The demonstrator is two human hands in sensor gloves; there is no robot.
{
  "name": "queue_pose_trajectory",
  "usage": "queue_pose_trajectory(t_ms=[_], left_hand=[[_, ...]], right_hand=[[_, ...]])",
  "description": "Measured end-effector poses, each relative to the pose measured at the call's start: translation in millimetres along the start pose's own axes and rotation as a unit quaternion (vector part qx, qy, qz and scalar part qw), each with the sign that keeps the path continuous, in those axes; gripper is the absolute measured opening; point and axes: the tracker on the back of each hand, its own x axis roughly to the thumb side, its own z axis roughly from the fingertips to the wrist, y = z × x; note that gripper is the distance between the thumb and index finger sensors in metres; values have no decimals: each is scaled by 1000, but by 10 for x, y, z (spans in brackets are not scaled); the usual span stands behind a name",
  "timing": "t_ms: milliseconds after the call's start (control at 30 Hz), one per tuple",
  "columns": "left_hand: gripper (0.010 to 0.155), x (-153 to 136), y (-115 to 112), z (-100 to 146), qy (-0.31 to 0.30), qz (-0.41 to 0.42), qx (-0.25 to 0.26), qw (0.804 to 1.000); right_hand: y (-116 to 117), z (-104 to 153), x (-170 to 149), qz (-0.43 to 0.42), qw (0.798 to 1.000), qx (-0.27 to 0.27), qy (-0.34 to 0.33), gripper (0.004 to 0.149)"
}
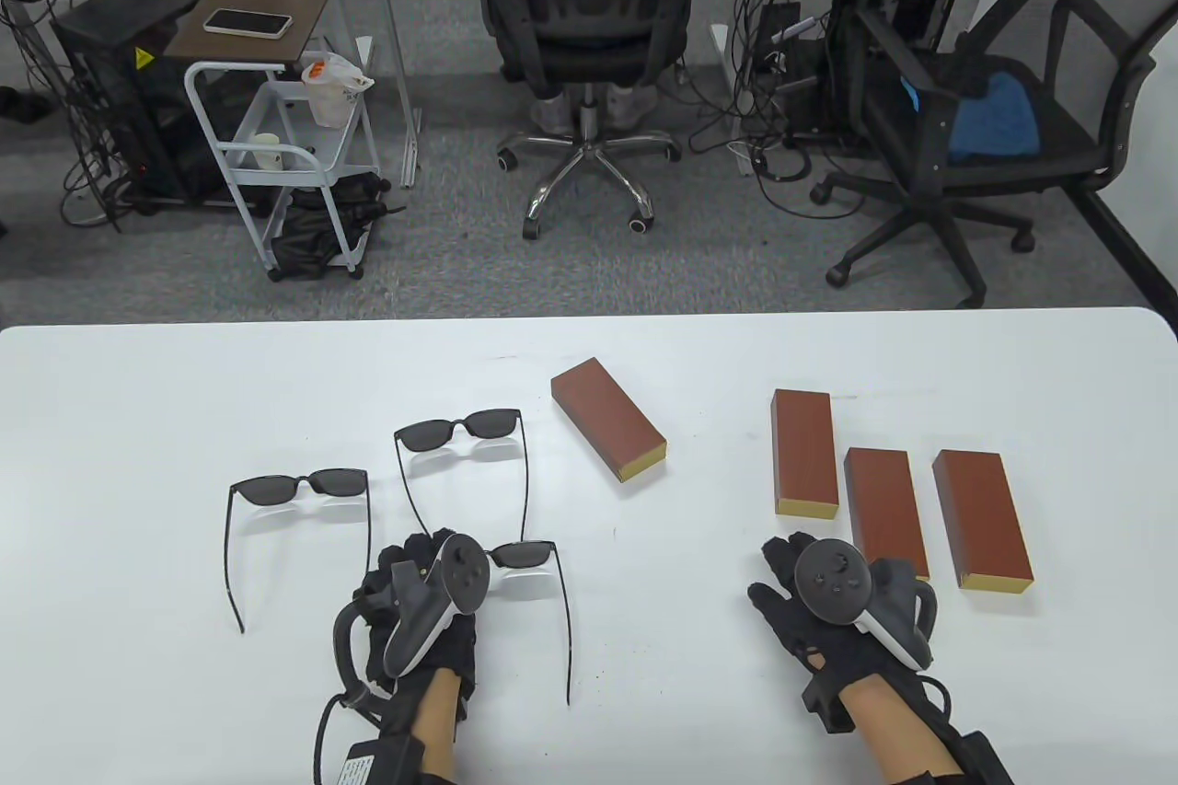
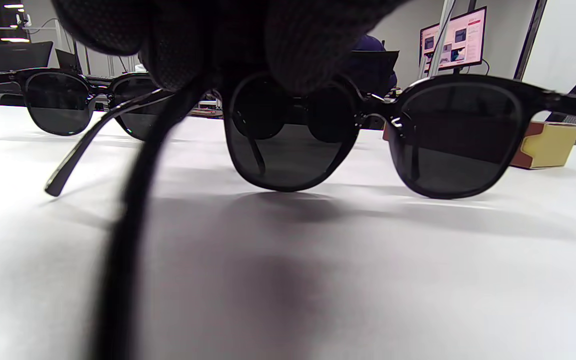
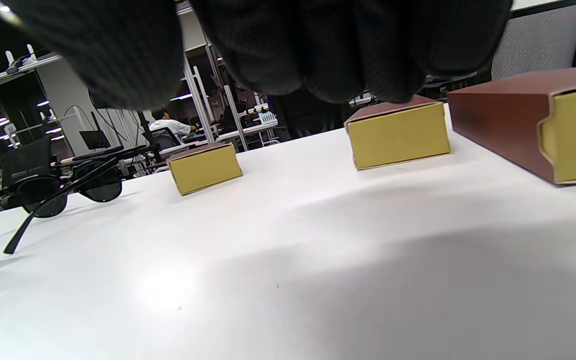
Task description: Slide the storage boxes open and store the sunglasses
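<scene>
1. The left hand (image 1: 419,606) is reaching over the nearest pair of sunglasses (image 1: 534,557) on the white worktop (image 1: 138,417); in the left wrist view its gloved fingers (image 2: 288,45) are curling down onto the top of the frame at the left lens, pinching it while the lenses are resting on the surface.
2. The pair's arms are lying unfolded, pointing back toward the person.
3. Two more pairs are sitting open beyond it: the middle sunglasses (image 1: 460,428) further back, and the left sunglasses (image 1: 299,485) off to the left side.
4. The right hand (image 1: 842,615) is hovering low over the worktop just in front of the boxes, holding nothing; its fingers (image 3: 328,50) are hanging loosely curled in the right wrist view.
5. Four brown storage boxes with yellow ends are lying shut on the worktop. The angled box (image 1: 607,419) is sitting alone near the middle, just right of the middle sunglasses.
6. The other three are standing side by side on the right: the left-hand box (image 1: 804,452), the centre box (image 1: 885,511) just beyond the right hand, and the right-hand box (image 1: 981,518).
</scene>
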Motion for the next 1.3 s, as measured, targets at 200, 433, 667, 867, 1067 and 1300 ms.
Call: queue_pose_trajectory(t_ms=[200, 433, 667, 867, 1067, 1300], left_hand=[[49, -3, 8, -3, 0, -5, 15, 1000], [41, -21, 43, -23, -3, 16, 22, 1000], [40, -44, 52, -27, -7, 30, 25, 999], [40, 0, 99, 3, -27, 25, 53, 998], [40, 147, 277, 87, -70, 77, 87, 991], [40, 413, 465, 235, -151, 135, 100, 974]], right_hand=[[33, 2, 36, 13, 1000, 5, -6, 59], [68, 4, 59, 27, 1000, 12, -10, 59], [106, 6, 96, 37, 999, 18, -17, 59], [111, 3, 100, 36, 999, 13, -21, 59], [60, 12, 104, 2, 999, -30, -42, 60], [67, 18, 137, -133, 984, -30, -113, 59]])
